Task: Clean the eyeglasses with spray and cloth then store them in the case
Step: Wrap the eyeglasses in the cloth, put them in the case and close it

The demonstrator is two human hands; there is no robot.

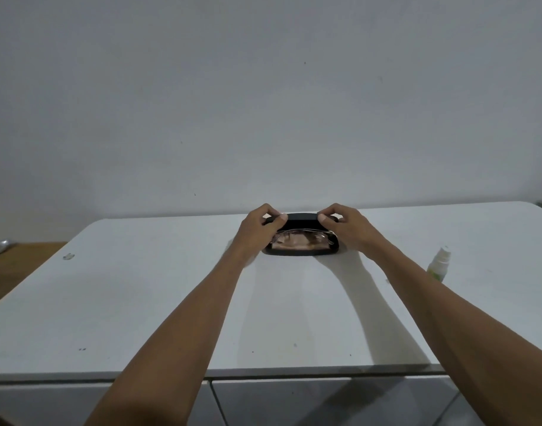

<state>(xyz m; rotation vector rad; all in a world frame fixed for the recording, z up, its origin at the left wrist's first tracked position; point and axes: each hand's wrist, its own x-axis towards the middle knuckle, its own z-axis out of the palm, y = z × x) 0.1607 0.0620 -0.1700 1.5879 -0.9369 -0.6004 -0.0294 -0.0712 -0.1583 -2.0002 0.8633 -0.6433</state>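
Black glasses case [300, 239] lies long from left to right, lid up, eyeglasses [300, 241] inside. Left hand [257, 229] and right hand [346, 226] pinch the lid [301, 222].

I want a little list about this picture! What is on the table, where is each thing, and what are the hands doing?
surface: white table against a plain wall
case: black case, open, near the table's far edge
inside case: something shiny, likely the eyeglasses; blurry
left hand: fingers on the left end of the raised lid
right hand: fingers on the right end of the lid
spray bottle: upright, right of the case, untouched
cloth: cannot be made out
stage: looks like the storing step
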